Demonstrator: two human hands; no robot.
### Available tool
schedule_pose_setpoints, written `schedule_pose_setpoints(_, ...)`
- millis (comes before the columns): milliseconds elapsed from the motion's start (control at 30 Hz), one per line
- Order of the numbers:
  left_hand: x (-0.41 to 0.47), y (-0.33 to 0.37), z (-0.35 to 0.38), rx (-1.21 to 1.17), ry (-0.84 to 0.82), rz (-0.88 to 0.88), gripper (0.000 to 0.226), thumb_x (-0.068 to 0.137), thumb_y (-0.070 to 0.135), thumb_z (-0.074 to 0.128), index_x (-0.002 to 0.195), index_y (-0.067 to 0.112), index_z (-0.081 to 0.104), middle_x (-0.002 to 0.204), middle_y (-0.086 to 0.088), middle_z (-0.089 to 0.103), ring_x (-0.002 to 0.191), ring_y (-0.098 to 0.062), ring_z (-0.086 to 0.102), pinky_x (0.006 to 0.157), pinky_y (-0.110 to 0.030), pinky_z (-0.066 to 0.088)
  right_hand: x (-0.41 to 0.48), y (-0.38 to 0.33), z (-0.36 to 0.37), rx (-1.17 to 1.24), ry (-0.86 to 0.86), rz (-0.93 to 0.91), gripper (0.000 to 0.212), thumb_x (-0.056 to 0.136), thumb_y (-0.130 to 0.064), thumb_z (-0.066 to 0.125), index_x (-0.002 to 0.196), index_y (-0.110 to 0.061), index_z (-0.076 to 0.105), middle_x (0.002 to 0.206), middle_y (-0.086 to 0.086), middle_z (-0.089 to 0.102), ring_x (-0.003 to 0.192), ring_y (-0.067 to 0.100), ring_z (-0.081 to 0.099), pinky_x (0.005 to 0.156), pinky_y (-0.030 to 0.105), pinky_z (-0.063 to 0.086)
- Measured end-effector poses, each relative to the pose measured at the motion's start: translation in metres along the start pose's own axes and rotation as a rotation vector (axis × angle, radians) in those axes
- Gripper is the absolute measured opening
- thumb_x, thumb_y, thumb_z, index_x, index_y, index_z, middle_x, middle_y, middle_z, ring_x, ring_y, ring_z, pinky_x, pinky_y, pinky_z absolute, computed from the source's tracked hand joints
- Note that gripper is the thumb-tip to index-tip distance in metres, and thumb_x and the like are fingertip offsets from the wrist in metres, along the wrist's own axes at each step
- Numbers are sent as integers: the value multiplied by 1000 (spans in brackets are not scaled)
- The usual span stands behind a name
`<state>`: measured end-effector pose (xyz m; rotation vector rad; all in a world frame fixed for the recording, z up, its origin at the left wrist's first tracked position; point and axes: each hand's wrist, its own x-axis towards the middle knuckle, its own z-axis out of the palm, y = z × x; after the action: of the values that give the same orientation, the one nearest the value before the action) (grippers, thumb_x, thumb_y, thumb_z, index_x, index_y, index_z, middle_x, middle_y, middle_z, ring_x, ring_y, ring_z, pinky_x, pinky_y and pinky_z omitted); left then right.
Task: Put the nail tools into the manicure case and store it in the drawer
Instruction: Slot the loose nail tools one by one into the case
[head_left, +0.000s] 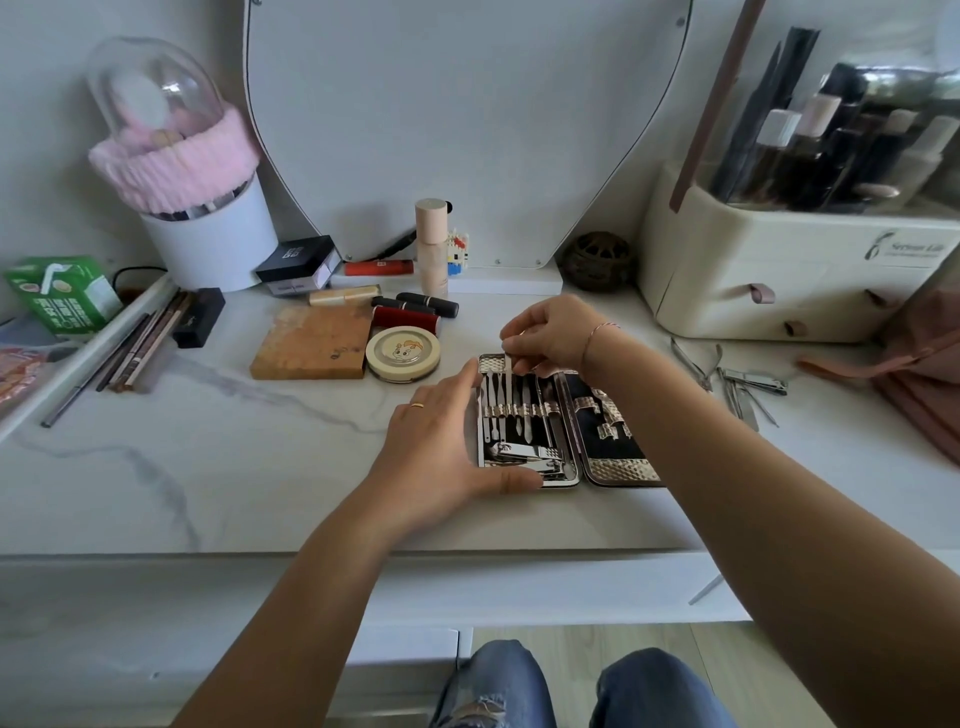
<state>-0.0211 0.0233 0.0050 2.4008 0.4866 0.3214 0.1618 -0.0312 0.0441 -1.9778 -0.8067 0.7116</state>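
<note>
1. Right grip (550, 332) hovers over the far edge of the manicure case (618, 470), fingertips pinching a thin metal tool (510, 366) whose shaft points down into the case's left half
2. Left grip (447, 447) is released: its fingers lie straight against the case's left wall and the thumb runs along the near edge, so the hand rests on the case without clasping it
3. The manicure case lies opened flat on the white marbled tabletop (234, 467), near the front edge and a little right of centre
4. Its left half holds a row of slim steel tools (514, 405) tucked under a strap, with nail clippers (524, 457) lying crosswise at the near end
5. Its right half shows black lining and metallic straps; the right forearm crosses over it and hides part of it
6. More nail tools lie loose on the tabletop to the right of the case, well apart from it: cuticle nippers (696, 364), a small clipper (758, 382) and a few thin picks (743, 408)
7. Just left of the case sits a round compact (402, 353), touching a flat brown palette (311, 343); lipsticks (415, 306) lie beyond them
8. A cream organiser (779, 280) filled with bottles stands at the far right
</note>
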Motion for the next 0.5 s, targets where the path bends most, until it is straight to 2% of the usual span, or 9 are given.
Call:
schedule_pose_setpoints(300, -2, 2, -1, -9, -6, -4, 125, 50, 72, 69, 148, 29, 4, 151, 11, 24, 138, -12, 17, 111, -34, 17, -3, 0, 0, -253, -35, -90, 8, 80, -5, 69, 82, -12, 69, 66, 3, 64, 51, 8, 55, 43, 14, 41)
schedule_pose_setpoints(400, -2, 3, -1, -14, 6, 5, 121, 53, 67, 73, 147, 30, 8, 149, 11, 28, 135, -12, 20, 108, -31, 19, -10, 0, 3, -438, -5, -166, 11, 82, -12, 66, 90, -16, 73, 65, -8, 60, 56, 4, 52, 52, 13, 39)
schedule_pose_setpoints(500, -1, 2, -1, -11, 13, 9, 121, 52, 67, 73, 148, 27, 10, 149, 9, 29, 136, -13, 22, 111, -33, 20, -20, 0, 5, -597, 30, -236, 20, 88, -15, 57, 98, -19, 74, 78, -8, 61, 75, 9, 55, 68, 17, 39)
